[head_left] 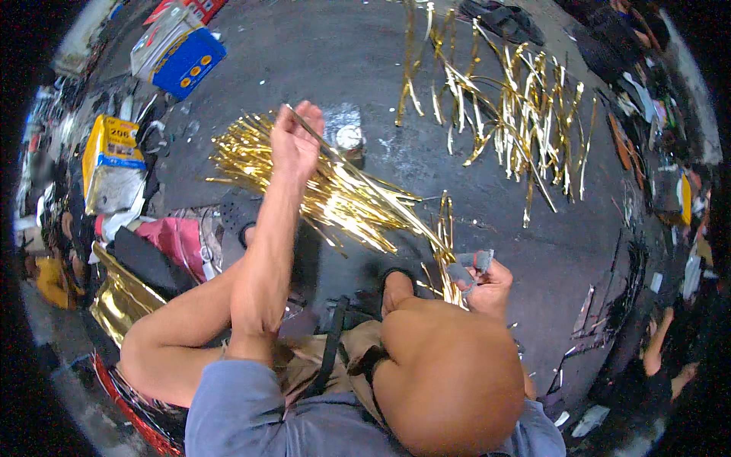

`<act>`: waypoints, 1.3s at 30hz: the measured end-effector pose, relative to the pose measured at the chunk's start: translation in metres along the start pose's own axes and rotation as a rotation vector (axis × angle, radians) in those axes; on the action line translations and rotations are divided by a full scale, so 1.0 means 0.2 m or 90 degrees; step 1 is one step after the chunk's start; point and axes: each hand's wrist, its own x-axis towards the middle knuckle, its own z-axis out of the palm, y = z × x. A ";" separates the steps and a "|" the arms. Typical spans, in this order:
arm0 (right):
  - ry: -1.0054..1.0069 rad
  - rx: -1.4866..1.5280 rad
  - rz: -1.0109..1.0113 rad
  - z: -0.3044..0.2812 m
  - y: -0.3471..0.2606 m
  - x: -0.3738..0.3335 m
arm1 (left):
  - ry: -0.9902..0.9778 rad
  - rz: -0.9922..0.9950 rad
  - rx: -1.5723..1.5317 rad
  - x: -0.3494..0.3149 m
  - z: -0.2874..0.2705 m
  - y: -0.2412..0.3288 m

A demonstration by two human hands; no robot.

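Observation:
My left hand [297, 145] is raised over the dark floor, palm up, with one end of a long gold foil strip [365, 181] between thumb and fingers. The strip slants down to the right, toward my right hand [491, 289]. That hand is closed on a small grey piece [476, 263] that looks like folded cloth; its exact kind is unclear. Short gold strips [444, 228] lie beside and under it, partly hidden. Beneath my left hand and forearm spreads a thick pile of shiny gold strips [350, 209].
More gold strips [533, 114] lie loosely scattered at the far right. Boxes, one blue and white [186, 65] and one yellow [114, 156], stand at the left. Near my left knee are a pink package [179, 244] and a gold sheet [122, 297]. Another person's limb [656, 343] shows at the right edge.

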 end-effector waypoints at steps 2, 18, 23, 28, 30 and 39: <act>0.030 -0.002 -0.004 0.03 -0.01 0.00 | -0.114 -0.095 0.031 -0.13 0.03 -0.19; 0.045 -0.158 0.038 0.15 0.07 0.20 | -0.265 -0.254 0.423 -0.67 0.16 -0.63; 0.104 -0.267 0.057 0.14 -0.03 0.15 | -0.186 -0.240 0.455 -0.65 0.24 -0.60; 0.152 -0.172 0.103 0.07 -0.03 0.00 | -0.037 -0.233 0.282 -0.48 0.12 -0.63; 0.182 -0.174 0.065 0.01 0.09 -0.10 | -0.005 -0.230 0.269 -0.48 0.13 -0.69; 0.360 -0.323 0.226 -0.22 0.31 -0.86 | -0.039 -0.218 0.289 -0.18 -0.08 -1.06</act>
